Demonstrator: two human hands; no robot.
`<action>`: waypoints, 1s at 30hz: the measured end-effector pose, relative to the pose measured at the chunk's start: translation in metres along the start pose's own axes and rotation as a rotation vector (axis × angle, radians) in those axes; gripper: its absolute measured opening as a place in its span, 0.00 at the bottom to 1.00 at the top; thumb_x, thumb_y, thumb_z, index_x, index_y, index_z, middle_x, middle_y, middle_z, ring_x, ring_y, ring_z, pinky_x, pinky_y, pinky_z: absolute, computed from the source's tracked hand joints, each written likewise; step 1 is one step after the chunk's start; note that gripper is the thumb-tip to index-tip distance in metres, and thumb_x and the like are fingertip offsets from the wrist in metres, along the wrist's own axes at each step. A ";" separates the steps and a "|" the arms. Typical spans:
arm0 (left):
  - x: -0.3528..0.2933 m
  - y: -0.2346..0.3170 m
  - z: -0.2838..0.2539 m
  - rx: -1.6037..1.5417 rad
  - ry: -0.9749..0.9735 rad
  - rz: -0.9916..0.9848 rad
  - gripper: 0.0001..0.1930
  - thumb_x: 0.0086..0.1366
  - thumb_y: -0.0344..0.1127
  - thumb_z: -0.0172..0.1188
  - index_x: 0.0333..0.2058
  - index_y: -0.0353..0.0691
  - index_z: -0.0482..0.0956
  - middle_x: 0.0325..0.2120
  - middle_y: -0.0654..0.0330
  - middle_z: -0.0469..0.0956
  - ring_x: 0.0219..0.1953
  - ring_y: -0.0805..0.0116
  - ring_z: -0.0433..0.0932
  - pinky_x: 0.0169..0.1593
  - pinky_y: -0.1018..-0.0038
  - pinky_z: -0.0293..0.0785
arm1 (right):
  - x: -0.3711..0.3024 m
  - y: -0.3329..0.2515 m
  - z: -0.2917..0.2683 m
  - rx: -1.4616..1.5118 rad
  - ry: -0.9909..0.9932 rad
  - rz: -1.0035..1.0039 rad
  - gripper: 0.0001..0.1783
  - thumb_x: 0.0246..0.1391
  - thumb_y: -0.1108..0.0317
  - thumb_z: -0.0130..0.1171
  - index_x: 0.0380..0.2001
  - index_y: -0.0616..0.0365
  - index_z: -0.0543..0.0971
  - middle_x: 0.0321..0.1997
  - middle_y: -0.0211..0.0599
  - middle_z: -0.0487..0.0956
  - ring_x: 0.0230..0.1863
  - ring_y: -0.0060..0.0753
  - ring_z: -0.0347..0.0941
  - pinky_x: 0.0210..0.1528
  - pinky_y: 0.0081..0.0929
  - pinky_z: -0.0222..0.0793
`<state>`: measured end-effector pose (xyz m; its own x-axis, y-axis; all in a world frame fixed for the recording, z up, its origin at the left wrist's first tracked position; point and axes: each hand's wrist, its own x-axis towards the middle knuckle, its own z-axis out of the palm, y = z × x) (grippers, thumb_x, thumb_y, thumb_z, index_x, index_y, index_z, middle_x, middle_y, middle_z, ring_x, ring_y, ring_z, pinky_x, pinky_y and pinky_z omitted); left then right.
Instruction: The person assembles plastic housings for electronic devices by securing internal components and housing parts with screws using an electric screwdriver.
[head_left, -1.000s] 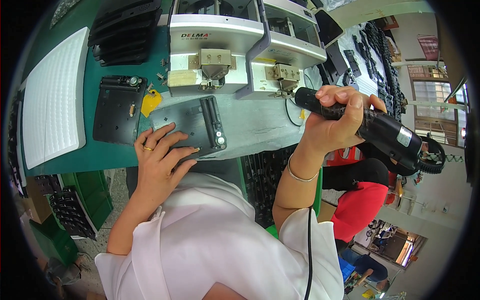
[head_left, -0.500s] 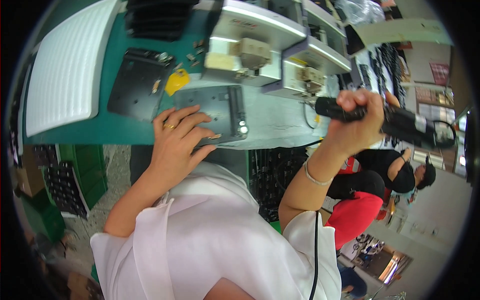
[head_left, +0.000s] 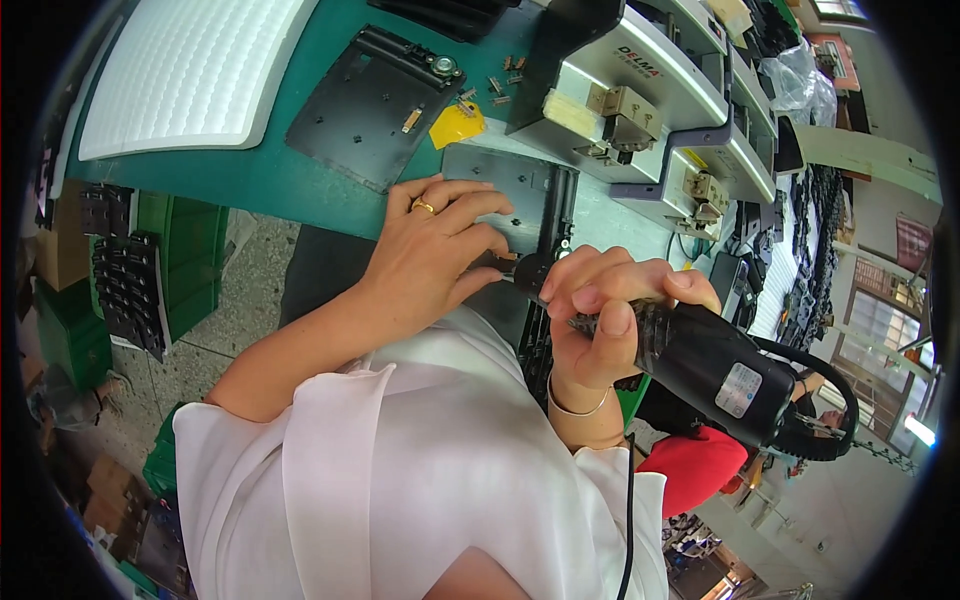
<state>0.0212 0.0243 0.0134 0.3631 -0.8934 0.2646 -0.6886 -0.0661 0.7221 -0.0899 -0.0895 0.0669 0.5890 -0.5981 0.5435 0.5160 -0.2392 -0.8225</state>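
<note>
Since 1 s ago, right hand (head_left: 600, 310) w/ the black electric screwdriver (head_left: 690, 355) is coming down from beside the machines to the grey panel (head_left: 520, 205); left hand is sliding fwd over it.

Head view: left hand (head_left: 430, 255) is lying flat on the panel, fingers together & slightly curled, ring on one finger. Right-hand fingers are clamping round the screwdriver body, tip touching the panel's near edge, just beside the left fingertips. Panel is sitting on the green bench (head_left: 250, 170), betw. a black plate (head_left: 370, 105) & the grey machines (head_left: 640, 90). White foam tray (head_left: 180, 70) is lying far left.
</note>
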 end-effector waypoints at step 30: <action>0.000 -0.001 -0.004 -0.004 0.022 0.002 0.23 0.44 0.34 0.72 0.40 0.46 0.73 0.50 0.64 0.69 0.57 0.65 0.66 0.58 0.59 0.55 | 0.003 0.013 0.013 -0.047 -0.030 -0.022 0.23 0.56 0.73 0.57 0.49 0.49 0.58 0.23 0.34 0.69 0.15 0.30 0.64 0.16 0.31 0.68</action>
<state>0.0244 0.0259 0.0147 0.3753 -0.8835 0.2804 -0.6872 -0.0623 0.7238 -0.0735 -0.0851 0.0604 0.5967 -0.5691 0.5657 0.4996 -0.2882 -0.8169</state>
